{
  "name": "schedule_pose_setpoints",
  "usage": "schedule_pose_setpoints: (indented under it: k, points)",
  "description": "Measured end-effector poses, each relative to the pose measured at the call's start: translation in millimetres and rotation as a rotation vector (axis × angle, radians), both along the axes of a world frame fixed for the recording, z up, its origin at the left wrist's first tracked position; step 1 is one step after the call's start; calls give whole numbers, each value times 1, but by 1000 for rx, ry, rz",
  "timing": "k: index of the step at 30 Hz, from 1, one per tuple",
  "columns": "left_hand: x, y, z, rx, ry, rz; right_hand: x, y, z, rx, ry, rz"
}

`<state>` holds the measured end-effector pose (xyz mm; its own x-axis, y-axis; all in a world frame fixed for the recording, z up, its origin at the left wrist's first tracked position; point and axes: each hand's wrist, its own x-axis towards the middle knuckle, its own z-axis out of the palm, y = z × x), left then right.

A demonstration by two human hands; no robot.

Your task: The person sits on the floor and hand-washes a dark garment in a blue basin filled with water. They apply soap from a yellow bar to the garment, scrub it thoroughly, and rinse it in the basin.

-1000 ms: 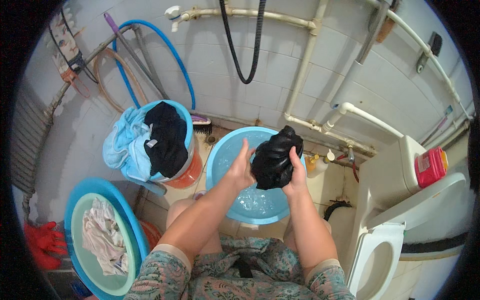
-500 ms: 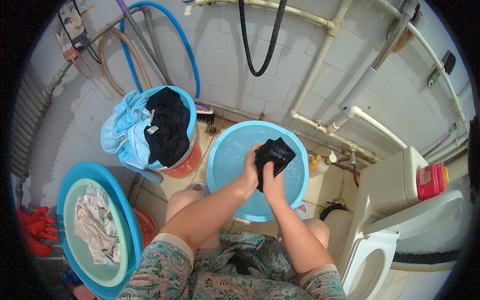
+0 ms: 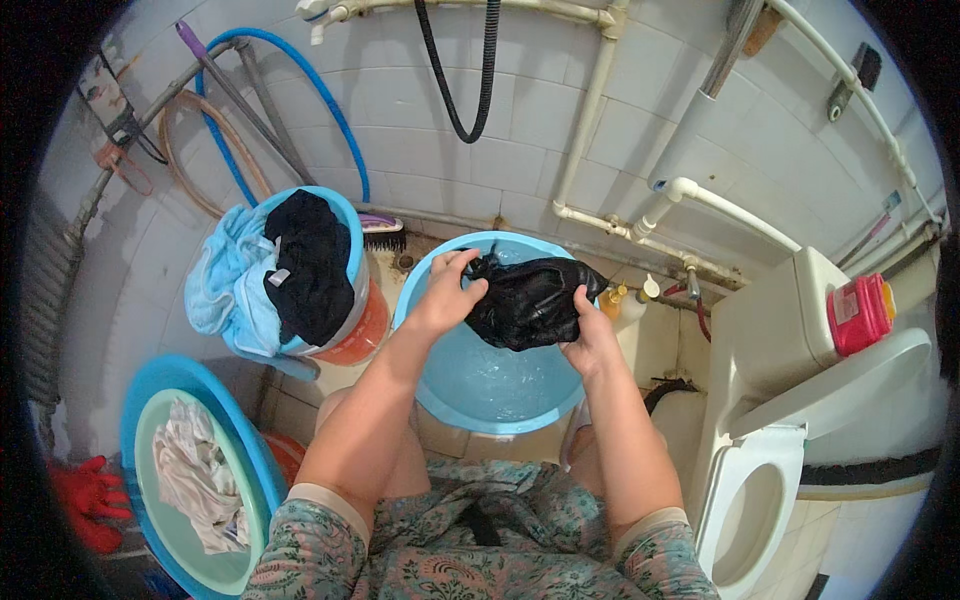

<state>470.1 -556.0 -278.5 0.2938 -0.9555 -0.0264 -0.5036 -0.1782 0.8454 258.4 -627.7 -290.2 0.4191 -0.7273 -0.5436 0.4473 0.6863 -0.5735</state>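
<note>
left hand (image 3: 446,295) and right hand (image 3: 592,340) each pinch the black cloth (image 3: 528,305) (shiny, wet-looking) over a blue basin (image 3: 510,425) of water.

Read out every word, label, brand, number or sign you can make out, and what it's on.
No text is legible.
Red plastic container: pale label, print too small and blurred to read.
Black garment beside the light-blue terry cloth: white tag, nothing readable.
Held black cloth: no lettering visible.

The head-worn fisheye looks down past the lap (image 3: 430,535) at the basin (image 3: 500,427), the view's edges unclear.
</note>
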Motion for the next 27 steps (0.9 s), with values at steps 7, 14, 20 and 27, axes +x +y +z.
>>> schedule_pose_setpoints:
  k: [7, 14, 20, 27]
  points:
    - [-43, 21, -10, 13, -308, -353, -1, 13, 21, 32, 58, 125]
    - [-42, 12, 6, 251, -380, -102, -5, 15, 29, -316, 373, 367]
    - [1, 18, 23, 266, -645, -161, -14, 9, 32, -464, 314, 169]
    - [-4, 9, 14, -153, -109, -302, -11, 15, 49, -595, 105, 324]
